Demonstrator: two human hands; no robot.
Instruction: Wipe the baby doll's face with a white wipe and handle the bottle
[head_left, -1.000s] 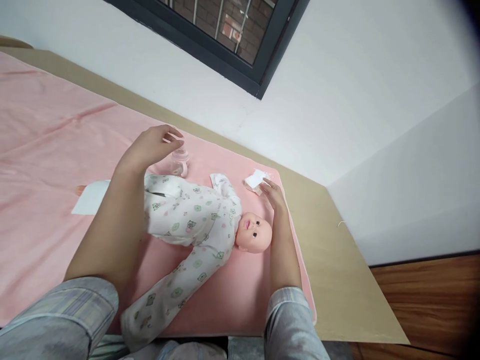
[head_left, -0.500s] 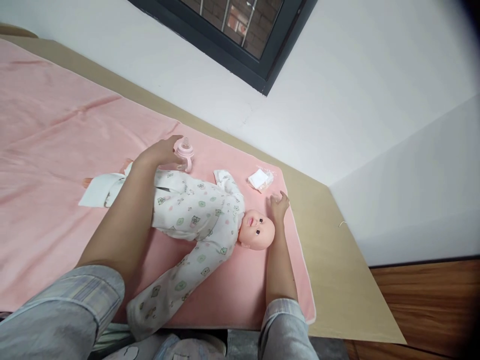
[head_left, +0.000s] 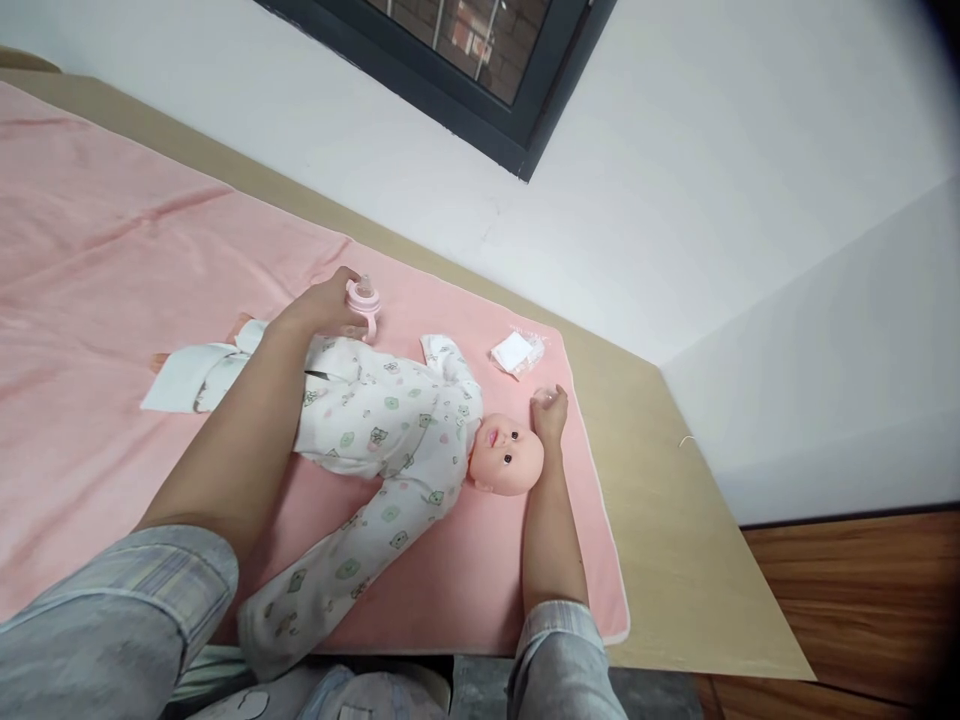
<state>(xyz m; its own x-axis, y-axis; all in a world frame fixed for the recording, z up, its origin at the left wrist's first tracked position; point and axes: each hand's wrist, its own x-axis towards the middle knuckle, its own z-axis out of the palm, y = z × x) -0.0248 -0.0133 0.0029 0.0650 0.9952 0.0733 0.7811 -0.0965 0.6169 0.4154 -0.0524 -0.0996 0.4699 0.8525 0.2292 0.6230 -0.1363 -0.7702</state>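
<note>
My left hand is closed around a pink baby bottle with a clear nipple and a side handle. The bottle stands upright beside the baby doll's clothed body. My right hand, above the doll's head, has its fingers closed on a small clear cap, partly hidden by the fingers. Between my arms the baby doll lies on its back in a white printed outfit, one long sleeve stretched toward me. My left forearm crosses over the doll's lower body and hides part of it.
A pink blanket covers much of the tan tabletop. Near my right hand lies a white square pad in a clear wrapper. The white wall and a dark window frame border the far side.
My right hand's fingers have closed on the clear cap. My left hand keeps hold of the baby bottle. The whole view has shifted slightly.
</note>
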